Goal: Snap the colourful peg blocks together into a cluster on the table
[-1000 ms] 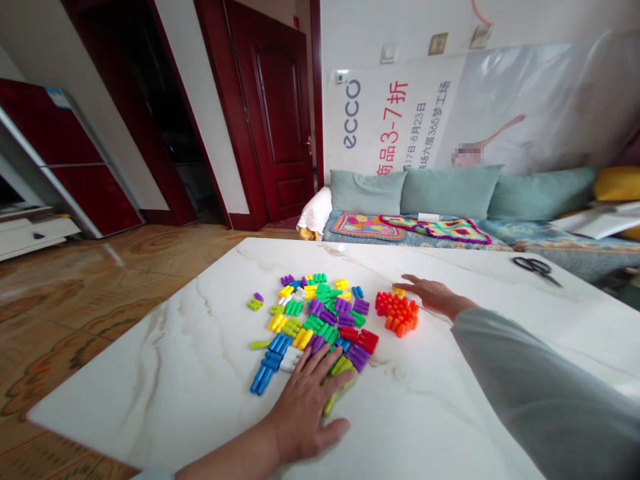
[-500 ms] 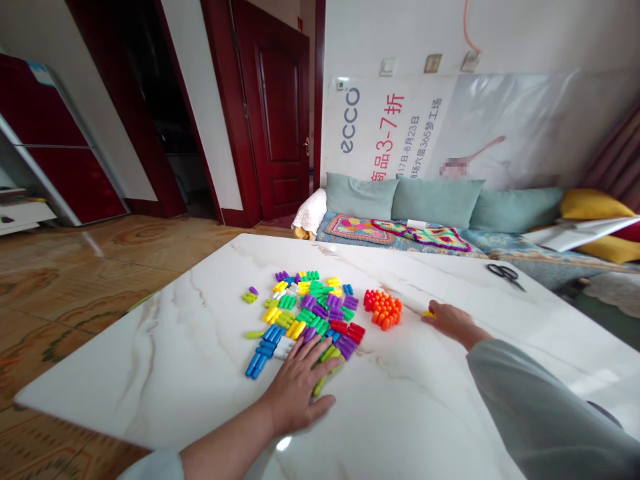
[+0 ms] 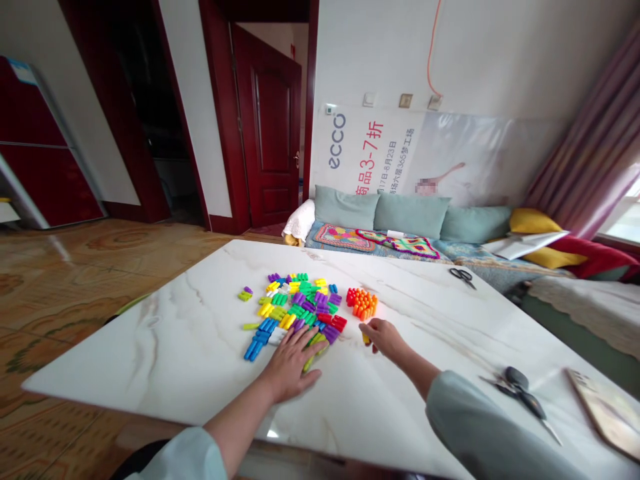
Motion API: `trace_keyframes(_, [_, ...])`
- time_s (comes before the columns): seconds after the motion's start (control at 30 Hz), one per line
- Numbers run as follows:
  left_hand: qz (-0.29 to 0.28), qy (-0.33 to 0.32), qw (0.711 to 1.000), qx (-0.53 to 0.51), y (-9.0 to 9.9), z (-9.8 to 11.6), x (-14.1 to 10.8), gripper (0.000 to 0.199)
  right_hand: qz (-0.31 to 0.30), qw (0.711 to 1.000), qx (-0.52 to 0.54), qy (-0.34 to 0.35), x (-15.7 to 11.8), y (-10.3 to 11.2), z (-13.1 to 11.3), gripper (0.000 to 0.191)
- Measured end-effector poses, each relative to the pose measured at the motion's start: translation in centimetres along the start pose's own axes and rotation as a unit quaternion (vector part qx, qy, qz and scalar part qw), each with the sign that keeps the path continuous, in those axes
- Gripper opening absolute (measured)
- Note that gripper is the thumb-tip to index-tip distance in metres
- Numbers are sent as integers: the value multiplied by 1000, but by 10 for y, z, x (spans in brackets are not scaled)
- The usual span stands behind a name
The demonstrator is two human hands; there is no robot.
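My left hand (image 3: 291,363) lies flat with fingers spread over the near edge of a patch of small plastic peg-like pieces (image 3: 306,300). They are green, purple, yellow, blue, white and red, many side by side in short rows. Lime green pieces (image 3: 315,343) show under and beside its fingers. Pinched in my right hand (image 3: 386,339) is a small yellow piece (image 3: 366,339), partly hidden by the fingers. That hand is just in front of a tight cluster of orange and red pieces (image 3: 364,305), apart from it.
Black scissors (image 3: 462,275) lie at the table's far right. Nearer are another black-handled cutting tool (image 3: 530,400) and a phone (image 3: 603,413). The white marbled table (image 3: 165,373) borders a sofa with green cushions (image 3: 413,212). A lime and purple pair (image 3: 245,294) sits off left.
My right hand has moved left and nearer to me with the yellow piece, from right of the orange cluster to in front of it. The view has turned right; my left hand stays on the pieces.
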State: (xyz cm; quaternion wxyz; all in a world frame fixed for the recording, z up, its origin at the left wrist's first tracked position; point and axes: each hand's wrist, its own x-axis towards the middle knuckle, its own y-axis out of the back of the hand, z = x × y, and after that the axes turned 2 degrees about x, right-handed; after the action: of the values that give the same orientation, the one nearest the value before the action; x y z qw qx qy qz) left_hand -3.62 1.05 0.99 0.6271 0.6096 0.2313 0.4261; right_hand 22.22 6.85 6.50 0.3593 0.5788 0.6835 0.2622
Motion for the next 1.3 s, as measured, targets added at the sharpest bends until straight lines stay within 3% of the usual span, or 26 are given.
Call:
trace_keyframes(0.1, [2,2,1000,3,1,0,0,66,-6,990,142,7,-7,-16,-9,32])
trace_keyframes(0.23, [6,-1,1000,5,-1,-1,0,66,-45,920,389,9,-14,-28,-9,22])
trace_keyframes(0.37, [12,-8,1000,2,-3,-3,0,68,-87,892,440,47,-17,-32,-7,25])
trace_keyframes(0.5, [15,-9,1000,3,-5,-3,0,69,-63,937,332,87,-13,-33,3,27])
trace_keyframes(0.67, [13,-7,1000,-3,-4,-2,0,70,47,975,166,141,-4,-35,20,25])
trace_keyframes(0.83, [17,-1,1000,-18,-1,-1,0,67,84,981,143,103,5,-42,20,25])
trace_keyframes(1.0, [35,3,999,-29,-2,-1,-1,63,64,949,272,143,10,-47,4,38])
trace_keyframes(1.07, [52,11,998,-36,-3,-1,-2,61,75,950,270,137,10,-47,3,40])
trace_keyframes(1.2, [104,41,993,-45,-1,0,-3,45,102,978,67,171,-1,-48,17,28])
trace_keyframes(1.3, [125,53,990,-45,-1,0,-6,39,89,967,-70,226,-14,-53,28,22])
